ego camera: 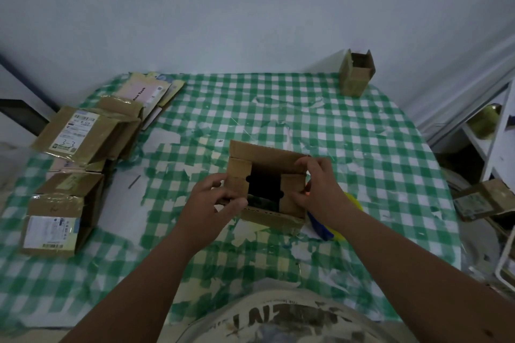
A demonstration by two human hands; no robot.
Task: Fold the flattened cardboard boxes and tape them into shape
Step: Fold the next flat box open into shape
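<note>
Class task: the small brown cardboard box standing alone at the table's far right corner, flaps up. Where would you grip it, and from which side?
Grip the small brown cardboard box across two opposite side walls, below its raised flaps, coming from the near side. It stands upright and tall with an open top; the walls probably hold firmer than loose flaps, and the wall blocks the back.

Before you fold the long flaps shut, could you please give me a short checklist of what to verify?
1. Left hand grips the small brown cardboard box at its left flap: ok.
2. Right hand holds the right flap: ok.
3. Both short flaps folded inward: ok.
4. Far long flap closed: not ok, it stands up.
5. Blue and yellow object, possibly the tape, beside the box: cannot tell.
6. Box sits on the green checked tablecloth: cannot tell.
</note>
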